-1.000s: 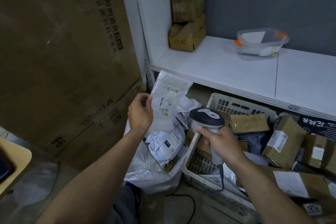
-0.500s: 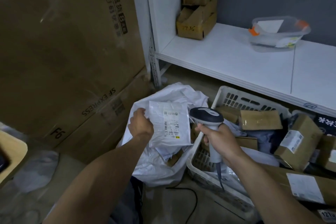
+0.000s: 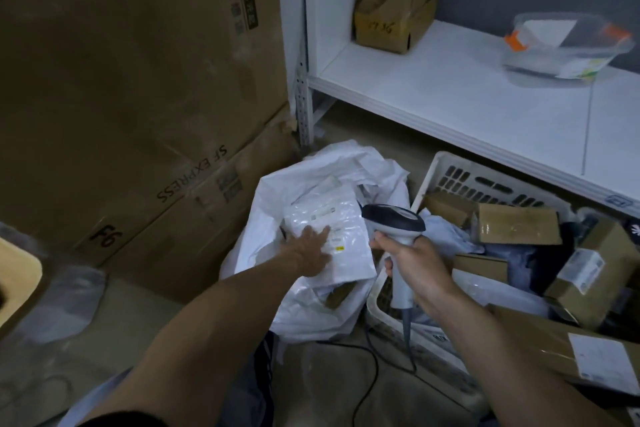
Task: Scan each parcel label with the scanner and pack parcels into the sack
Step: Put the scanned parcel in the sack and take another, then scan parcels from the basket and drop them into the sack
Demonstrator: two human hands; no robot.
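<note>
A white plastic mailer parcel with a printed label lies label-up in the mouth of the white woven sack on the floor. My left hand lies flat on the parcel with straight fingers, pressing it down. To its right, my right hand grips the handle of the grey and dark handheld scanner, whose head sits just beside the parcel's right edge. The scanner's cable trails down to the floor.
A white plastic basket right of the sack holds several cardboard parcels and bags. Above it runs a white shelf with small cartons and a clear tub. Large cardboard boxes stand on the left.
My left hand has brought the mailer down from in front of the scanner into the sack, and has gone from gripping its edge to lying flat on it. The scanner hand has hardly moved.
</note>
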